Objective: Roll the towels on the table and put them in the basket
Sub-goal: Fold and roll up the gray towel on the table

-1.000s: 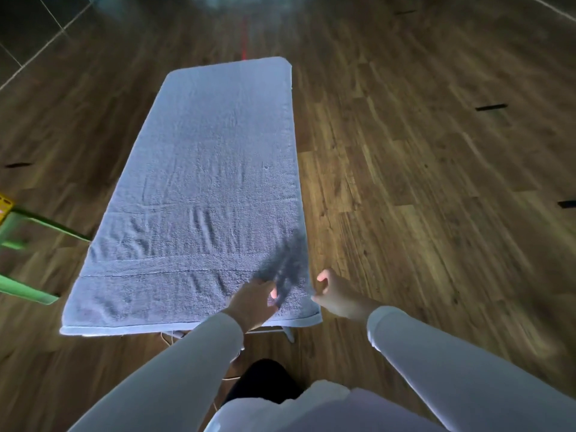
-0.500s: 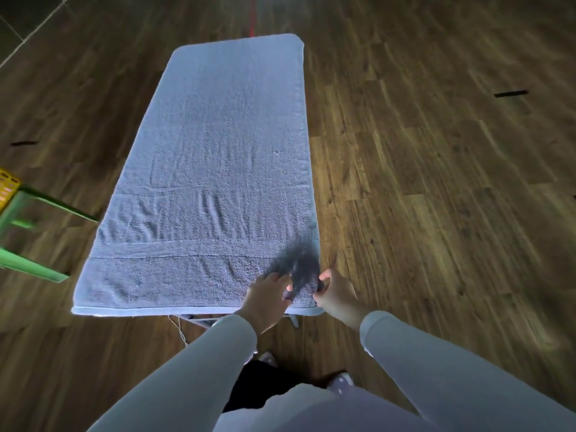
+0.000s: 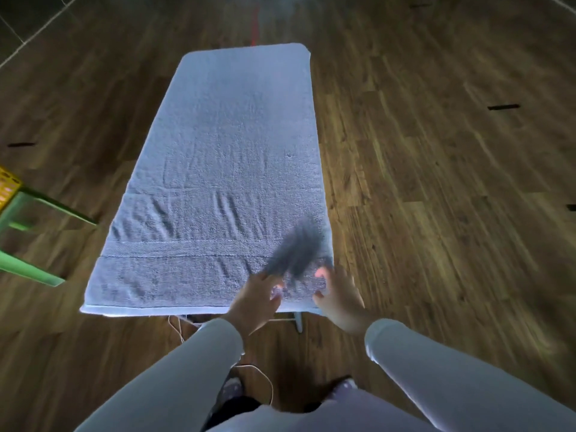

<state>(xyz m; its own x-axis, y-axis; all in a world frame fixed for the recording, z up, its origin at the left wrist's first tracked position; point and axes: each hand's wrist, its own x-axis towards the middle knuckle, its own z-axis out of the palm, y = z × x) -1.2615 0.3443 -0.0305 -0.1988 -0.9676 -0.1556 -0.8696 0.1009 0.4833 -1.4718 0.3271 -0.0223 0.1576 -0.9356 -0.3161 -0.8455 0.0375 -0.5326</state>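
Where towel ends, left hand and right hand rest uncurled.

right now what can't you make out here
Head view:
- Table: top hidden under the towel.
- Yellow basket: mostly cut off by the left edge.
- Left hand, right hand: motion-blurred; grip on towel unclear.
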